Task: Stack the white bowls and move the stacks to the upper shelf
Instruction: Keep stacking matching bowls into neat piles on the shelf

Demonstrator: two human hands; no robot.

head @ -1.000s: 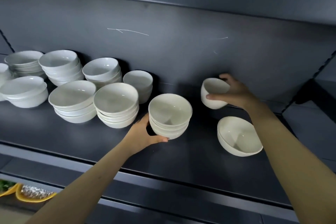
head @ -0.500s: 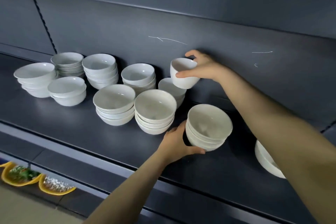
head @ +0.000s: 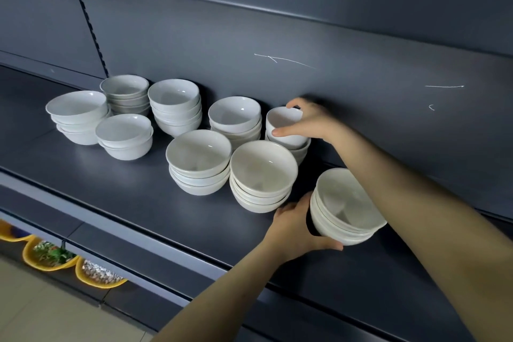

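Several stacks of white bowls stand on a dark grey shelf [head: 116,191]. My right hand [head: 311,122] grips a single small white bowl [head: 283,126] by its rim, set onto a short stack [head: 301,151] against the back wall. My left hand [head: 298,226] cups the left side of a stack of white bowls [head: 345,208] near the shelf's front right. Between them stand two more stacks [head: 262,175] [head: 199,161].
More bowl stacks [head: 175,105] [head: 234,118] [head: 125,136] [head: 76,116] [head: 125,93] fill the shelf's left and back. The shelf's front edge [head: 138,241] runs diagonally. Below it sit yellow trays of food [head: 50,257]. A slotted upright [head: 90,28] runs up the back wall.
My right hand has carried the single bowl down onto the short stack by the back wall. The left hand stays on the front stack. The view has shifted to the left.
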